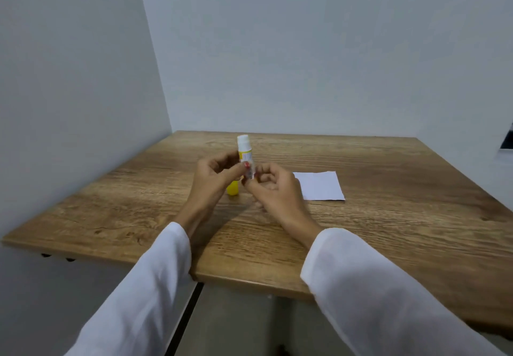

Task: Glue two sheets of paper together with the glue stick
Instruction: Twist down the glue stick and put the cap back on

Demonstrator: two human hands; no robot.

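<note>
An uncapped glue stick [245,151] with a white and yellow body stands upright above the table, its white tip on top. My left hand [215,178] grips its body with thumb and fingers. My right hand [273,189] pinches its lower end from the right. The yellow cap [232,188] stands on the table just below and behind my left hand, partly hidden. White paper [322,186] lies flat on the table to the right of my right hand; I cannot tell whether it is one sheet or two stacked.
The wooden table [388,230] sits in a corner, with a wall [69,106] close on the left and another wall [305,50] behind. The table's near edge runs under my white sleeves [374,286]. A dark object [508,140] shows at the right border.
</note>
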